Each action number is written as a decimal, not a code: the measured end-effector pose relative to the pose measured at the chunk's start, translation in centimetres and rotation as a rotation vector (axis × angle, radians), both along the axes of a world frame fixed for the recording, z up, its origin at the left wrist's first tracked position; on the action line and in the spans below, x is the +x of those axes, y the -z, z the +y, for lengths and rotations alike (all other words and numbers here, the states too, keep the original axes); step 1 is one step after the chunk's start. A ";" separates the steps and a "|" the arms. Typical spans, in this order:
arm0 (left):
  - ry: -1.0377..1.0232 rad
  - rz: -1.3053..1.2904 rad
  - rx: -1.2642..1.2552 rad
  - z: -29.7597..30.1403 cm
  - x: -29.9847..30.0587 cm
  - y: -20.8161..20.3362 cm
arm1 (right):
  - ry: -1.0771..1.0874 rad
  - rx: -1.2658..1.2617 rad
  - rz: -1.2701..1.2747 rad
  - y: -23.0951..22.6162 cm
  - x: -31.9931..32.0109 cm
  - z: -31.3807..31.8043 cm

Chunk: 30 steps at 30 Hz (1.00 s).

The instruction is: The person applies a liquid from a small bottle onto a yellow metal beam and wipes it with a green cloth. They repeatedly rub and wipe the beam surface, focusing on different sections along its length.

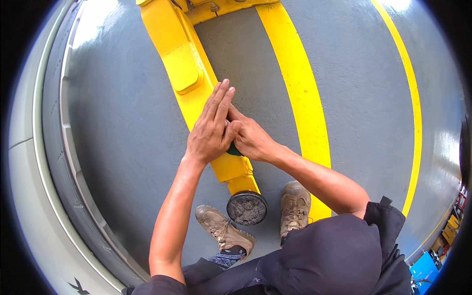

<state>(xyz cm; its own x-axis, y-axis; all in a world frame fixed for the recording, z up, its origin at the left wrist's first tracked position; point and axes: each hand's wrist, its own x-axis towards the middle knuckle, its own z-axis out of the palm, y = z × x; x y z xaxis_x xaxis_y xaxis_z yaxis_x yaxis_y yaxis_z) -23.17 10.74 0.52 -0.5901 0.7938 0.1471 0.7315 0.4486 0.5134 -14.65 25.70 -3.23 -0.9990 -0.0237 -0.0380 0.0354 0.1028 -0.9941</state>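
Note:
My left hand (pixel 208 125) has its fingers stretched out straight and close together. It lies against my right hand (pixel 253 140), over the yellow lift arm (pixel 184 105). The right hand's fingers are bent and partly hidden behind the left. Below the palms, a small patch of a dark green thing (pixel 235 149) shows; its kind cannot be made out, and the right hand seems closed around it. At the near end of the lift arm sits a round black rubber pad (pixel 247 208), its top worn and cracked.
A pale car body (pixel 29 162) curves along the left. Grey floor carries a wide yellow stripe (pixel 300 83) and a thinner yellow line (pixel 410 93) to the right. My brown shoes (pixel 295 204) flank the pad. A blue object (pixel 424 271) lies among clutter at the lower right.

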 end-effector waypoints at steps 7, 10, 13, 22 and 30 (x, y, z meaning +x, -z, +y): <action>0.040 0.081 0.001 0.4 -0.2 -0.2 | 0.074 0.044 0.244 3.0 -7.4 1.7; 0.062 0.039 0.014 0.3 -0.3 -0.2 | 0.010 -0.205 0.018 3.0 -13.3 2.6; 0.054 -0.016 0.028 0.2 -0.3 -0.7 | 0.094 -0.248 -0.007 3.5 -17.8 2.1; 0.018 -0.010 0.039 0.7 -0.4 -0.7 | 0.248 -0.352 -0.066 2.8 -29.3 3.4; -0.025 0.004 0.068 -0.2 -0.1 -0.6 | 0.203 -0.122 -0.040 3.7 -20.6 1.2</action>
<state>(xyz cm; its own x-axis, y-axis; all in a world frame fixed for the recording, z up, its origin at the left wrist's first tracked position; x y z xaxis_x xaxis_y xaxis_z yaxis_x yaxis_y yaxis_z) -23.26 10.53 1.08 -0.6087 0.7672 0.2025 0.7227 0.4307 0.5405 -35.22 26.91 -6.93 -0.9814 0.1709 -0.0872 0.0830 -0.0318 -0.9960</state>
